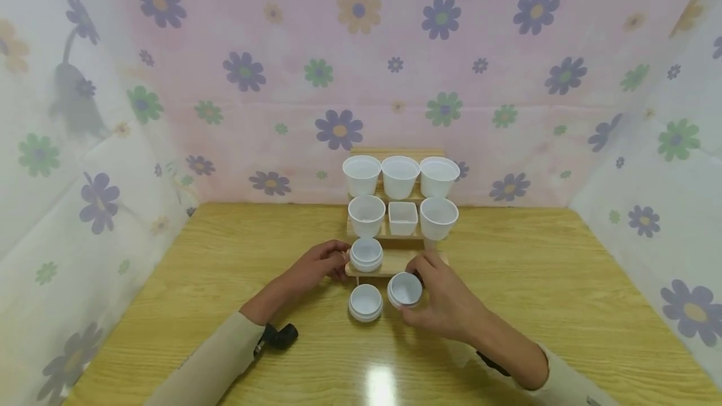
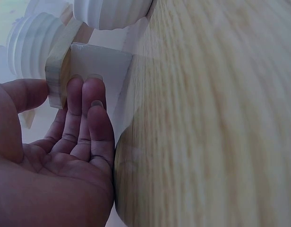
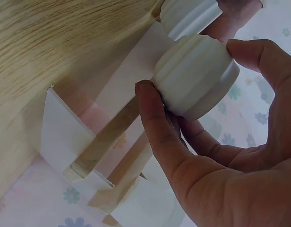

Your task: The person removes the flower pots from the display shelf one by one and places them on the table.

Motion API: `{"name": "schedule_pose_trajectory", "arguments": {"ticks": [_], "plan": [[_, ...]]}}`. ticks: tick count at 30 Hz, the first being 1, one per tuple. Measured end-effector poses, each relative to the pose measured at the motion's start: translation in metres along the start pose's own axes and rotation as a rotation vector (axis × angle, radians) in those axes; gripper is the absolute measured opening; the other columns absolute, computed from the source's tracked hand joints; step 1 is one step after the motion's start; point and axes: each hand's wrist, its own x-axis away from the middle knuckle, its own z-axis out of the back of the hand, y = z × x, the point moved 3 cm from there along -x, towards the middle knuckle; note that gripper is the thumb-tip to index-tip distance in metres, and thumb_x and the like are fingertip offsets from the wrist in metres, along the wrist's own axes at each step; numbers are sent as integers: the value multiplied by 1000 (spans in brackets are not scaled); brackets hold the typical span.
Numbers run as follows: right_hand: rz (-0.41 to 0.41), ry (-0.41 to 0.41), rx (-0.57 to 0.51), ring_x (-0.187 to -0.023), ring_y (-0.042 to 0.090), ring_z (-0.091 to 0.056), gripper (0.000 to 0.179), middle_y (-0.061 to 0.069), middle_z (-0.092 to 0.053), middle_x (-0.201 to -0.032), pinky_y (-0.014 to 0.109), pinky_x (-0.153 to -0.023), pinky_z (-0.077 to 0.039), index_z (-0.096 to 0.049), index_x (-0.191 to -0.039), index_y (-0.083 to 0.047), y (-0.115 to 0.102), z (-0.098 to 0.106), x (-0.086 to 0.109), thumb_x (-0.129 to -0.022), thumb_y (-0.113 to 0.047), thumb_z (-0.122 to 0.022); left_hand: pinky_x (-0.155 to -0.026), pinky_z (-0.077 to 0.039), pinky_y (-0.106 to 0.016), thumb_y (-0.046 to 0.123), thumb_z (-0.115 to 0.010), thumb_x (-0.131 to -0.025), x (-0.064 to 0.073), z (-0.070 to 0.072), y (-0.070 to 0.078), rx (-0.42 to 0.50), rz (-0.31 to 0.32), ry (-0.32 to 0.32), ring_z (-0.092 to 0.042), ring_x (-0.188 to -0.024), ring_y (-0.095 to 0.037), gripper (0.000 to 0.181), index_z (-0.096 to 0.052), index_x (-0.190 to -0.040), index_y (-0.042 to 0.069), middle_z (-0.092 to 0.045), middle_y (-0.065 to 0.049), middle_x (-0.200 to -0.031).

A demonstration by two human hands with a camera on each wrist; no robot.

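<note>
A tiered stand with wooden steps and white side panels stands at the table's middle. My left hand grips the left end of its lowest step; in the left wrist view the thumb lies against the board and the fingers reach beneath it. In my right hand is a small round white ribbed pot, pinched between thumb and fingers just in front of that step. A similar pot sits on the step's left end. Another small pot stands on the table before the stand.
Larger round white pots fill the top step. On the middle step a square white pot stands between two round ones. Behind the wooden table hangs a flower-patterned cloth, with more cloth at both sides.
</note>
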Motion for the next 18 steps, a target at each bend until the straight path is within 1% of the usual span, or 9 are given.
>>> {"name": "schedule_pose_trajectory", "arguments": {"ticks": [7,12,18], "plan": [[-3,-25,12,-92,18,-63,49,5,-54,-108,27,-79,-57,-61,-109,-6,0,-2,0,-74,-17,-94,-88,-56,-38,28,-51,-114,0,0,0,-5,-2,-1,-70,-96,-29,42,-56,-144,-1,-69,-9,-102],[-26,-45,19,-91,18,-62,48,4,-54,-106,27,-77,-55,-62,-108,-6,-1,-5,0,-74,-18,-94,-88,-56,-38,29,-51,-114,0,1,1,-9,-2,0,-70,-96,-27,42,-55,-144,0,-68,-9,-101],[-33,-50,37,-87,18,-61,46,4,-55,-103,27,-73,-54,-62,-106,-6,-2,-7,1,-74,-18,-94,-88,-56,-37,28,-51,-114,0,0,1,-2,-6,1,-70,-95,-26,42,-55,-144,-1,-68,-9,-101]]}}
